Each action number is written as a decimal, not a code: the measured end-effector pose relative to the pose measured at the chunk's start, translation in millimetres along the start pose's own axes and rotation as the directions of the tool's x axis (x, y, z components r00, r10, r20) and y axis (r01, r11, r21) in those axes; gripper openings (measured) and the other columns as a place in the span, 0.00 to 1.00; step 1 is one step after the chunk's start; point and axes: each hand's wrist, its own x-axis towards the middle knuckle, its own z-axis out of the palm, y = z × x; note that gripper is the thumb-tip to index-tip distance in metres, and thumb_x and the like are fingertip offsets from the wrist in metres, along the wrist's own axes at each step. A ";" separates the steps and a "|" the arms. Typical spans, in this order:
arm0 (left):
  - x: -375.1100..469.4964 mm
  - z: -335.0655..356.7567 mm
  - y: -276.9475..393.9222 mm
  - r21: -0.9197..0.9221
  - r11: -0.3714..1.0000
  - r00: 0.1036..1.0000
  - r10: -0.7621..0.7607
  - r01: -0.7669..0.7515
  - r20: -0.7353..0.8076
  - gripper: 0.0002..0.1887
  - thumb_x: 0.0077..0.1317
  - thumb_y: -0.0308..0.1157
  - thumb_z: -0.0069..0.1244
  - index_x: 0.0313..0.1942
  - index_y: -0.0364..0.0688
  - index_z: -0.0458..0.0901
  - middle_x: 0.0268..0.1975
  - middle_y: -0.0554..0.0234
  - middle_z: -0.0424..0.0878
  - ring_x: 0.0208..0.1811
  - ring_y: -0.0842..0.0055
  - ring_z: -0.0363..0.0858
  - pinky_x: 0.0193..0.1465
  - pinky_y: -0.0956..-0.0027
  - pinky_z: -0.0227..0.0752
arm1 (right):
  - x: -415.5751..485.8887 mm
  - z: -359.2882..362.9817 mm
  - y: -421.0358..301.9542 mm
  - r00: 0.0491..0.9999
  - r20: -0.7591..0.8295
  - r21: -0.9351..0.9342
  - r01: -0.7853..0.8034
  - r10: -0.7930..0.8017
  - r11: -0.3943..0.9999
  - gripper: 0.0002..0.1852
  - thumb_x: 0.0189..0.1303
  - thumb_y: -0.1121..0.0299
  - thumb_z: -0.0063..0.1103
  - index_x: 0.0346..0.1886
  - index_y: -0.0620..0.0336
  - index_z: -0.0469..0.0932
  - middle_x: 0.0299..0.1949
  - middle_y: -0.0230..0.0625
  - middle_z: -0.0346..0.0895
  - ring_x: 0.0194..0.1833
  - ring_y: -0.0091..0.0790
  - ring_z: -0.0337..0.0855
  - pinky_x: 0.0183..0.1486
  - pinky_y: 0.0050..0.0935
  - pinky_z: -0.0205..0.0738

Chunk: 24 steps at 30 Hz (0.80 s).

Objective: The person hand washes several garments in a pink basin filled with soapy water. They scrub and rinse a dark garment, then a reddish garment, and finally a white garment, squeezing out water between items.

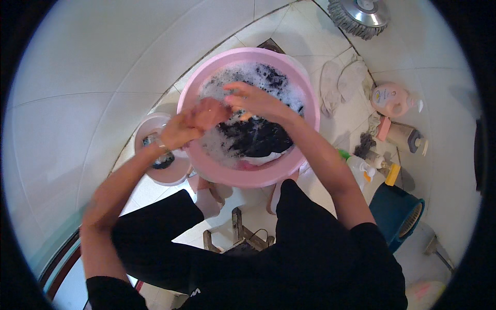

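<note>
A large pink plastic basin (248,180) stands on the floor before me, filled with sudsy water. Dark fabric (259,137) lies soaking in it, with a white edge of cloth (263,158) near the front. Over the basin's left side is my left hand (180,131), blurred by motion. A reddish shape shows at its fingers; I cannot tell whether it is a held thing or the hand itself. My right hand (259,102) hovers above the suds, fingers apart and nothing visible in them. Its fingertips come close to the left hand.
A smaller pale pink bucket (168,176) with items inside stands left. Wet cloths (345,81), a pink detergent bottle (389,100), pump bottles (403,136) and a teal container (391,217) line the right wall. A mop head (360,19) leans above; a wooden stool (237,224) is below me.
</note>
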 end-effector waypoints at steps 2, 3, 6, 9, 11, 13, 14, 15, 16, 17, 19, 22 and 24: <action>-31.8 -48.7 -9.1 0.204 0.975 0.996 -0.077 0.084 -0.045 0.31 0.45 0.33 0.59 0.50 0.34 0.67 0.30 0.62 0.78 0.21 0.81 0.75 0.19 0.77 0.70 | -9.7 -33.5 -2.7 0.944 0.085 0.025 -0.321 0.318 0.947 0.28 0.45 0.54 0.66 0.51 0.53 0.73 0.43 0.42 0.74 0.47 0.39 0.73 0.46 0.36 0.69; -43.3 -65.3 -12.9 0.183 0.974 0.990 -0.127 0.135 -0.057 0.30 0.45 0.33 0.59 0.50 0.34 0.67 0.30 0.62 0.78 0.20 0.80 0.75 0.19 0.77 0.69 | -7.0 -47.7 9.6 0.909 0.065 -0.023 -0.411 0.412 0.911 0.34 0.42 0.52 0.68 0.56 0.52 0.71 0.51 0.47 0.71 0.57 0.43 0.67 0.53 0.42 0.67; -67.5 -108.4 -25.8 0.159 0.921 0.934 -0.350 0.357 -0.069 0.28 0.46 0.34 0.59 0.48 0.35 0.68 0.29 0.58 0.78 0.22 0.74 0.77 0.21 0.74 0.72 | -16.1 -41.3 60.6 0.927 -0.293 -0.848 -0.137 -0.236 0.512 0.42 0.39 0.49 0.70 0.61 0.46 0.65 0.63 0.48 0.58 0.62 0.50 0.60 0.57 0.50 0.62; -82.6 -133.1 -73.9 0.643 0.681 0.935 -0.293 0.349 -0.198 0.30 0.46 0.38 0.60 0.48 0.36 0.69 0.35 0.49 0.79 0.34 0.63 0.79 0.37 0.65 0.74 | -14.8 -14.5 83.9 0.989 -0.136 -0.912 -0.150 0.063 0.382 0.48 0.36 0.47 0.70 0.65 0.39 0.59 0.67 0.48 0.46 0.65 0.56 0.53 0.60 0.58 0.53; -69.9 -127.3 -71.3 0.838 0.527 0.989 -0.116 0.144 -0.097 0.29 0.49 0.38 0.59 0.50 0.36 0.68 0.40 0.47 0.78 0.40 0.59 0.79 0.44 0.63 0.74 | -11.4 -15.6 107.6 0.996 -0.090 -0.880 -0.081 0.003 0.469 0.43 0.40 0.55 0.69 0.64 0.48 0.60 0.59 0.50 0.62 0.58 0.53 0.65 0.58 0.49 0.61; -38.6 -96.8 -32.6 0.823 0.545 0.986 0.052 -0.160 0.158 0.27 0.55 0.35 0.55 0.54 0.36 0.66 0.47 0.46 0.74 0.45 0.59 0.77 0.48 0.63 0.73 | -3.0 -25.2 144.5 0.991 -0.128 -0.768 -0.129 0.047 0.627 0.40 0.42 0.61 0.68 0.63 0.55 0.62 0.52 0.49 0.71 0.53 0.51 0.71 0.56 0.43 0.65; -26.4 -85.9 -34.7 0.802 0.552 0.974 0.135 -0.226 0.181 0.27 0.55 0.34 0.55 0.54 0.38 0.66 0.48 0.47 0.74 0.48 0.58 0.75 0.52 0.62 0.69 | -0.7 -28.3 153.3 0.965 -0.260 -0.611 -0.181 0.020 0.771 0.33 0.44 0.65 0.66 0.57 0.61 0.69 0.45 0.51 0.76 0.48 0.49 0.77 0.53 0.36 0.69; -15.9 -75.7 -37.8 0.784 0.553 0.957 0.213 -0.282 0.194 0.27 0.55 0.34 0.54 0.55 0.39 0.67 0.49 0.48 0.74 0.52 0.56 0.72 0.56 0.62 0.66 | 0.9 -27.8 149.1 0.965 -0.261 -0.452 -0.139 0.019 0.881 0.31 0.45 0.66 0.65 0.56 0.62 0.69 0.44 0.50 0.77 0.47 0.47 0.78 0.52 0.35 0.69; -4.1 -59.9 -28.8 0.755 0.587 0.956 0.202 -0.292 0.213 0.26 0.55 0.35 0.54 0.54 0.39 0.68 0.50 0.48 0.74 0.51 0.57 0.73 0.56 0.62 0.66 | -4.9 -26.9 140.4 0.965 -0.262 -0.282 -0.099 0.022 0.954 0.29 0.46 0.67 0.64 0.54 0.63 0.70 0.44 0.49 0.78 0.46 0.45 0.78 0.51 0.34 0.69; 9.3 -41.4 -19.8 0.721 0.624 0.953 0.192 -0.303 0.234 0.26 0.55 0.35 0.55 0.54 0.40 0.69 0.50 0.48 0.74 0.51 0.57 0.73 0.55 0.63 0.67 | -13.9 -24.1 126.1 0.965 -0.260 -0.104 -0.059 0.030 0.993 0.27 0.48 0.67 0.63 0.53 0.64 0.71 0.43 0.48 0.78 0.45 0.44 0.79 0.51 0.33 0.69; 38.9 -8.1 -7.3 0.722 0.631 0.959 0.168 -0.284 0.230 0.31 0.54 0.34 0.55 0.59 0.43 0.64 0.53 0.49 0.72 0.51 0.58 0.73 0.57 0.63 0.66 | -35.4 -15.8 73.4 0.958 -0.281 0.135 -0.028 0.065 0.990 0.19 0.53 0.69 0.60 0.48 0.67 0.74 0.42 0.40 0.79 0.42 0.30 0.78 0.47 0.26 0.69; 81.0 35.5 -10.4 0.521 0.686 0.851 0.494 -0.508 0.179 0.38 0.50 0.29 0.57 0.62 0.46 0.58 0.58 0.45 0.65 0.54 0.50 0.70 0.57 0.59 0.66 | -56.7 -10.3 22.4 0.939 -0.311 0.295 -0.048 0.144 0.954 0.14 0.55 0.70 0.59 0.44 0.66 0.77 0.38 0.34 0.79 0.39 0.23 0.76 0.44 0.23 0.69; 98.1 64.3 -0.6 0.465 0.708 0.844 0.494 -0.531 0.211 0.40 0.48 0.25 0.56 0.63 0.46 0.57 0.61 0.44 0.60 0.57 0.48 0.67 0.60 0.60 0.64 | -68.3 -13.7 10.2 0.932 -0.350 0.155 -0.043 0.095 0.987 0.15 0.55 0.69 0.59 0.43 0.68 0.77 0.38 0.39 0.80 0.38 0.26 0.77 0.44 0.24 0.69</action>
